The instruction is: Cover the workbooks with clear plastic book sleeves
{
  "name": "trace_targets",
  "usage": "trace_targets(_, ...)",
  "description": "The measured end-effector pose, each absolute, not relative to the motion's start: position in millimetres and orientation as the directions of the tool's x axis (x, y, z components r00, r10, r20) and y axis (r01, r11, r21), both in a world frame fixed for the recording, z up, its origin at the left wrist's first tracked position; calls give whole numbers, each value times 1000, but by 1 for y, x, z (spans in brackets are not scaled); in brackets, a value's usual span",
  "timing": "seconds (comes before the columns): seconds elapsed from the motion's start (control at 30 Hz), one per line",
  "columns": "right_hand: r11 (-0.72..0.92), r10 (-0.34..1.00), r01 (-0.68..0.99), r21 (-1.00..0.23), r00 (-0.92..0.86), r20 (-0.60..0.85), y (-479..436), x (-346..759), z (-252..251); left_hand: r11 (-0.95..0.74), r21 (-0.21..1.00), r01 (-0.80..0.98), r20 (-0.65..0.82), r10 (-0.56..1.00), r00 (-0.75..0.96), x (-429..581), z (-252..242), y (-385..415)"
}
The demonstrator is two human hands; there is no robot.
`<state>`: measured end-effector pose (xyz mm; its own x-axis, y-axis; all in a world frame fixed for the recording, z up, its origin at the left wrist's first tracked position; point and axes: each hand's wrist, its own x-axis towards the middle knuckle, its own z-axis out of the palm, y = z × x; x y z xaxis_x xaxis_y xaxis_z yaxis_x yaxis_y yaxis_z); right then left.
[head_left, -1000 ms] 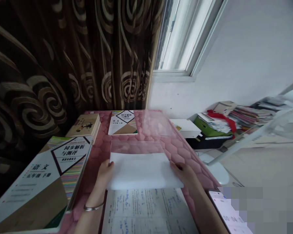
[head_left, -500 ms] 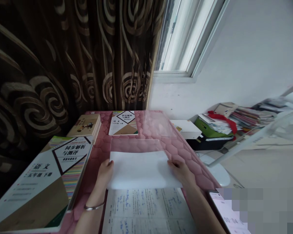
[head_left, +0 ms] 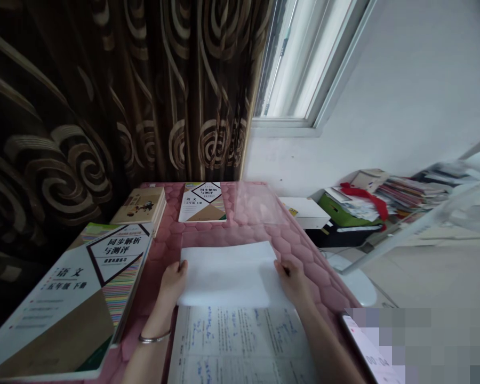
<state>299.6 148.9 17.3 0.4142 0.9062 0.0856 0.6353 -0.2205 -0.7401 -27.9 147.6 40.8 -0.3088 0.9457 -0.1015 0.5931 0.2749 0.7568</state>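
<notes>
A person's left hand (head_left: 175,281) and right hand (head_left: 293,281) each pinch a side edge of a white sheet (head_left: 231,273), held flat and taut just above the far end of an open workbook (head_left: 240,341) on a pink quilted table cover (head_left: 308,250). The fingers under the sheet are hidden.

The sheet looks thin, light and limp – likely to sag or crease unless gripped at both edges, as here. A clear plastic film (head_left: 256,204), probably slick and floppy, lies just beyond it.

The large textbook (head_left: 86,288) at left reads "同步解析与测评" and "语文 五年级 下册". A smaller textbook (head_left: 202,201) at the far edge carries the same title, its finer print too small to read. The workbook's blue handwriting is illegible. A phone (head_left: 358,341), partly blurred, shows the digits "00:04".
</notes>
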Motion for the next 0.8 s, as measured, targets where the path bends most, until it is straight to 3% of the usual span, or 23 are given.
trace_targets(0.17, -219, 911, 546, -809, 412, 31, 143, 302, 26, 273, 846, 458, -157, 949, -274, -28, 35, 145)
trace_targets(0.33, -265, 908, 520, -812, 419, -28, 139, 304, 36, 273, 806, 525, -120, 944, -307, -25, 37, 144)
trace_targets(0.5, -240, 906, 537, -808, 424, 13, 138, 298, 38, 276, 779, 563, -97, 940, -327, -25, 43, 144)
trace_targets(0.67, -114, 890, 510, -852, 434, 140, 134, 294, 39, 256, 863, 436, -131, 946, -298, -25, 44, 142)
trace_targets(0.8, -160, 905, 501, -850, 418, 76, 133, 298, 41, 256, 862, 438, -131, 946, -295, -24, 42, 140)
